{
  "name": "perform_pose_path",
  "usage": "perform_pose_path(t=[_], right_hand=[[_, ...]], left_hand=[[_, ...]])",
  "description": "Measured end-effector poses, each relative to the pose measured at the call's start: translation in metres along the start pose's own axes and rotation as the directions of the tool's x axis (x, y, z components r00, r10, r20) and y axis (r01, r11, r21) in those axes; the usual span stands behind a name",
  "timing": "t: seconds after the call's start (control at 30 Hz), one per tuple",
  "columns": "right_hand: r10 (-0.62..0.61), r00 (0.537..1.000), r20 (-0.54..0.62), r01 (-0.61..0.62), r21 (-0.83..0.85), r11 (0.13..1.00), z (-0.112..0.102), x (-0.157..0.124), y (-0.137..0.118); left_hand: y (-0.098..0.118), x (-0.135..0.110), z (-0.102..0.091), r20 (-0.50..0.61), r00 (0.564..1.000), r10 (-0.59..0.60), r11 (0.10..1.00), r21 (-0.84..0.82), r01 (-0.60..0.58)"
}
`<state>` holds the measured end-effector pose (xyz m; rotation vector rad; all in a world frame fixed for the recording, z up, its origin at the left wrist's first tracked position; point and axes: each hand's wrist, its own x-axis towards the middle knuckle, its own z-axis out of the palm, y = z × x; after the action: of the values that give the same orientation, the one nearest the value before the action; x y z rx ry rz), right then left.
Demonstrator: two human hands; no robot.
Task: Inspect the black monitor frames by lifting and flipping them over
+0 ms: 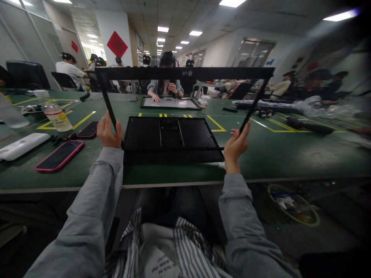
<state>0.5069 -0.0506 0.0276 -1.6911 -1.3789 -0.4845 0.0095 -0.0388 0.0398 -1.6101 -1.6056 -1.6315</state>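
Both my hands hold up a thin black monitor bezel (220, 72), an open rectangular frame with an upside-down LG logo on its upper bar. My left hand (109, 132) is closed round its left side bar. On the opposite bar, my right hand (238, 143) grips with fingers wrapped around it. Through and below the frame I see a black monitor back cover (142, 133) lying flat on the green table, its inner side up, with a recessed middle section. The bezel's lower bar passes in front of the cover's near part.
Phones (60, 156), a drink bottle (58, 116) and a white device (24, 146) lie left on the green table (174, 174). Across it, a person touches a display panel (171, 102). Plastic wrap (313, 106) lies at right; a basket (292, 204) stands below.
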Motion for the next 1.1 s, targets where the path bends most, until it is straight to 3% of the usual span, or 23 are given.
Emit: perform_pose_path(t=[0.1,0.17,0.33,0.53,0.6,0.73,1.1], right_hand=[[0.101,0.982,-0.159,-0.094,0.051,0.994,-0.007,-0.002,-0.010],[0.110,0.982,-0.154,-0.104,0.049,0.993,-0.008,-0.003,-0.014],[0.084,0.995,-0.051,-0.087,-0.054,0.995,-0.007,-0.001,-0.014],[0.100,0.976,0.194,-0.066,-0.175,0.982,0.011,0.003,-0.003],[0.119,0.948,0.295,-0.067,-0.180,0.981,0.020,0.003,0.003],[0.127,0.880,0.458,-0.055,-0.168,0.984,0.029,0.001,0.010],[0.161,0.855,0.494,-0.095,-0.158,0.983,0.035,-0.001,0.017]], left_hand=[[0.007,0.000,-0.007,-0.046,0.999,-0.007,1.000,-0.017,0.006],[0.012,0.000,-0.011,-0.038,0.999,0.006,1.000,-0.018,-0.007],[0.019,0.006,-0.015,0.036,0.999,0.036,0.999,-0.001,-0.036],[0.010,0.008,-0.004,0.178,0.984,0.003,0.991,0.130,-0.026],[0.004,0.006,0.001,0.271,0.961,-0.060,0.983,0.184,0.009],[-0.006,0.002,0.008,0.452,0.873,-0.183,0.958,0.283,0.054],[-0.018,-0.003,0.015,0.561,0.761,-0.326,0.893,0.447,0.052]])
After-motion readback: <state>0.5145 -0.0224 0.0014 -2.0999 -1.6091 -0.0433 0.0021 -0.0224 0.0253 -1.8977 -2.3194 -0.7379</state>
